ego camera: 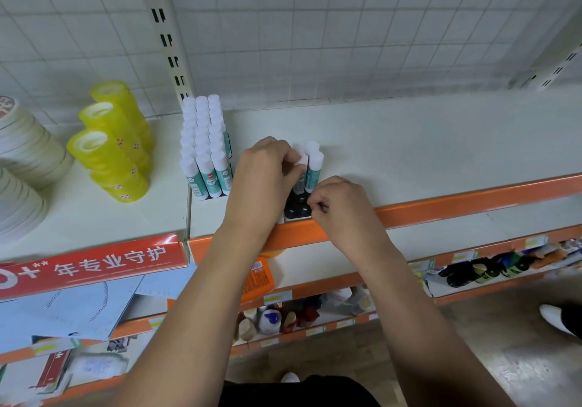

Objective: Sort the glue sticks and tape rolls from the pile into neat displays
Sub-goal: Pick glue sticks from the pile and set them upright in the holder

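Note:
A black holder tray [297, 208] with round holes sits at the shelf's front edge. A few white-capped teal glue sticks [314, 167] stand in its far end. My left hand [264, 180] pinches the cap of one glue stick [301, 162] in that tray. My right hand [340, 205] is closed at the tray's near right corner, pinching its edge. A full block of glue sticks [204, 145] stands upright to the left. Further left stand stacks of yellow tape rolls [113, 142] and white tape rolls [28, 145].
The cream shelf [425, 148] stretches open to the right, bounded by an orange front lip [472, 202]. A wire grid backs it. A red sign [94, 265] hangs at the left edge. Lower shelves hold bottles and stationery. A person's white shoe [554, 315] is at the right.

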`<state>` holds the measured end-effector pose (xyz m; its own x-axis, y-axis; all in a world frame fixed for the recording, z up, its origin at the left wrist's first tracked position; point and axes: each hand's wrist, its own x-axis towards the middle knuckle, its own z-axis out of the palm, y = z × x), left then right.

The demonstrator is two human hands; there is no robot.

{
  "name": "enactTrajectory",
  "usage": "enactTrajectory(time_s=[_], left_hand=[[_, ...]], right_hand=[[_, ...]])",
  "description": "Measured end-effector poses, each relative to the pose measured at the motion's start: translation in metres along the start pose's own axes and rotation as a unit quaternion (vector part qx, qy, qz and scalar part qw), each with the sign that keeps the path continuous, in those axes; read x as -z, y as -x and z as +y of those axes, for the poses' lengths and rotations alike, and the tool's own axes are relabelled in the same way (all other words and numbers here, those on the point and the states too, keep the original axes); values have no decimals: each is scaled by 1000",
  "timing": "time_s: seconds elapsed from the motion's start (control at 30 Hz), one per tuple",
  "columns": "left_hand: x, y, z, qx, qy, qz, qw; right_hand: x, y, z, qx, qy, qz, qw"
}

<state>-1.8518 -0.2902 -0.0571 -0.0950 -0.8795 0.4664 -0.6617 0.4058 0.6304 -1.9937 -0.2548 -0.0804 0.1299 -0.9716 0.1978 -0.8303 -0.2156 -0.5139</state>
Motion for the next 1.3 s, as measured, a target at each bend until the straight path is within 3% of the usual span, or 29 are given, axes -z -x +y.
enactTrajectory(time_s=[0.1,0.27,0.47,0.63,0.77,1.03,1.3], left_hand=[[8,3,1,6,-32,-7,999],[37,25,-16,22,-98,-127,987],[49,41,-24,45,-145,-184,971],[42,46,-28,42,-175,-134,974],[42,50,-33,30,-205,-150,967],[45,42,-19,-32,-110,-152,982],[48,36,-20,69,-65,-30,995]], right_hand=[[-1,0,2,5,-2,7,1000],[-2,0,3,-4,-14,9,1000],[-2,5,-2,15,-23,24,999],[-7,7,-12,30,-45,25,998],[-12,8,-13,32,-55,11,998],[-13,4,-19,38,-77,9,996],[-6,2,-9,-13,-130,36,991]])
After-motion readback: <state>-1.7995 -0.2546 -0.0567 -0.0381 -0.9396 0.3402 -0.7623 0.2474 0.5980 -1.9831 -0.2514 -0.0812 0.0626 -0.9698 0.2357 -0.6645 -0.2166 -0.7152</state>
